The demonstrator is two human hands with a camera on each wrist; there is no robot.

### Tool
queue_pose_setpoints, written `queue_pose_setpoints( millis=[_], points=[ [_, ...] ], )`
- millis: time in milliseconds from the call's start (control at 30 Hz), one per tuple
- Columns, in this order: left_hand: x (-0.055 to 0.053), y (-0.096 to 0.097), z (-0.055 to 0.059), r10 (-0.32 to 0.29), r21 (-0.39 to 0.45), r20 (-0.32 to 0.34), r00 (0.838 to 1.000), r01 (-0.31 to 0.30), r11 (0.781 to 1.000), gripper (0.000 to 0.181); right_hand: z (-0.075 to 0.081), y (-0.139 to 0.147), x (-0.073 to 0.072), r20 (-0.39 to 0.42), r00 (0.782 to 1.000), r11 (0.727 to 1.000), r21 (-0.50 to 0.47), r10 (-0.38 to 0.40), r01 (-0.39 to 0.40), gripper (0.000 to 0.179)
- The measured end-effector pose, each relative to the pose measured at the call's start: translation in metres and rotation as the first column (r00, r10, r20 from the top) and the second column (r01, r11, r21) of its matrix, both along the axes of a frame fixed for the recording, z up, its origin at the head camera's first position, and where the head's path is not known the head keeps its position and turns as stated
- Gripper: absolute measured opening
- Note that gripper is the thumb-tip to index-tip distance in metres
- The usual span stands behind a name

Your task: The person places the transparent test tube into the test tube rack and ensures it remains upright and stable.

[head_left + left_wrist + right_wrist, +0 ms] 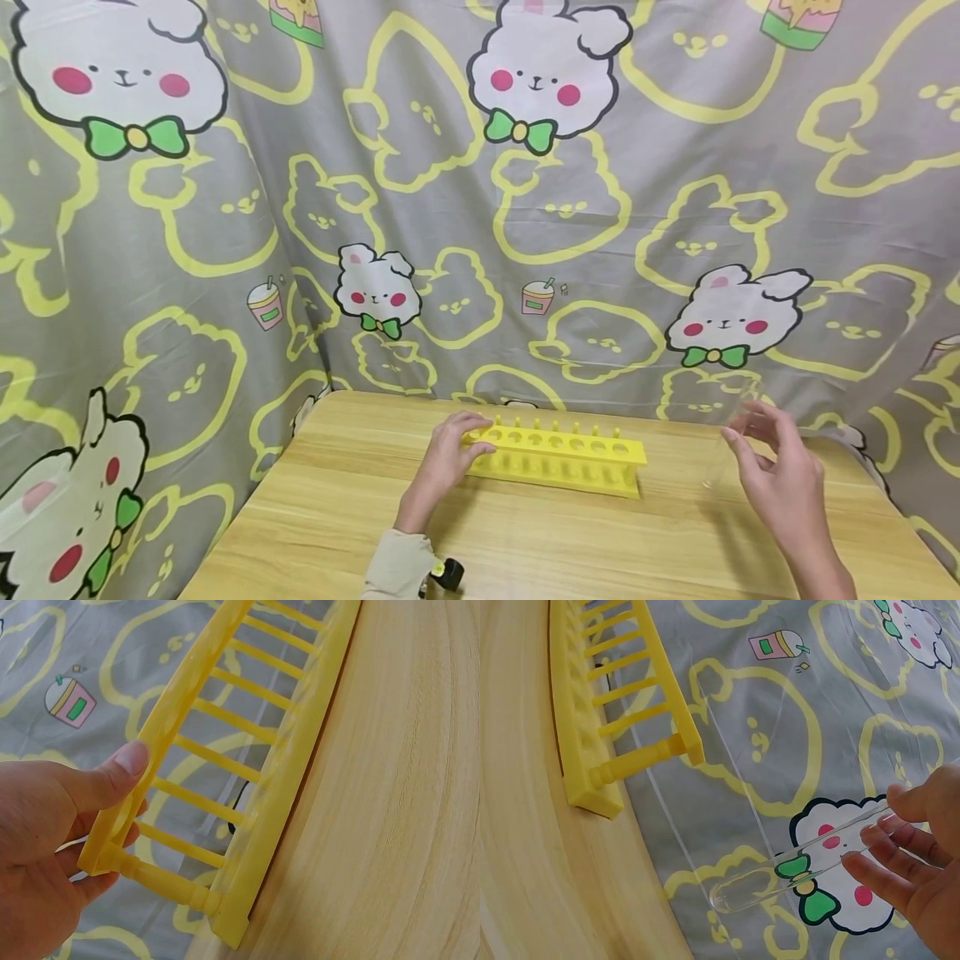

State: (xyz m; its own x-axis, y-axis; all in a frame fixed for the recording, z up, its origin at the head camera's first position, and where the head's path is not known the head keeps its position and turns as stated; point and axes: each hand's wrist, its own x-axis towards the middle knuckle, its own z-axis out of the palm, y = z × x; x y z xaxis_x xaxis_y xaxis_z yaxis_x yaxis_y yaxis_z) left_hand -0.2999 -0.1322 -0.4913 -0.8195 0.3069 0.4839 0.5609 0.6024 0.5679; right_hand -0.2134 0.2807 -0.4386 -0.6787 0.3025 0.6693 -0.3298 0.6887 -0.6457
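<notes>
A yellow plastic test tube rack (558, 458) with a row of round holes stands on the table. My left hand (448, 454) grips the left end of its top plate, thumb in front and fingers behind, as the left wrist view shows. To the right of the rack, my right hand (783, 475) pinches a clear glass test tube (780, 877) near its upper part between thumb and fingers. The tube is tilted, its rounded closed end (721, 898) pointing down and apart from the rack. In the head view the tube is faint against the cloth and wood.
The wood-grain table (570, 542) reaches back to a grey curtain (450, 208) printed with white rabbits and yellow outlines, which also hangs along the left and right. A black device (448, 573) sits at the left wrist, by a light sleeve (401, 562).
</notes>
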Motion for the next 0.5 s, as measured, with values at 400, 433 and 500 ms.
queue_pose_setpoints(
  millis=[400,433,500],
  points=[
    [0.0,-0.001,-0.001,0.001,0.001,-0.004,1.0,-0.001,1.0,0.039,0.01,-0.009,-0.003,-0.03,0.999,0.999,0.02,0.032,-0.031,0.053],
    [0.0,-0.001,-0.002,0.001,0.0,-0.005,1.0,-0.001,1.0,0.039,0.011,-0.01,-0.004,-0.03,0.999,0.999,0.023,0.034,-0.034,0.053],
    [0.0,-0.001,-0.001,0.002,0.0,-0.005,1.0,-0.002,1.0,0.039,0.012,-0.011,-0.004,-0.034,0.999,0.999,0.028,0.041,-0.04,0.054]
  ],
)
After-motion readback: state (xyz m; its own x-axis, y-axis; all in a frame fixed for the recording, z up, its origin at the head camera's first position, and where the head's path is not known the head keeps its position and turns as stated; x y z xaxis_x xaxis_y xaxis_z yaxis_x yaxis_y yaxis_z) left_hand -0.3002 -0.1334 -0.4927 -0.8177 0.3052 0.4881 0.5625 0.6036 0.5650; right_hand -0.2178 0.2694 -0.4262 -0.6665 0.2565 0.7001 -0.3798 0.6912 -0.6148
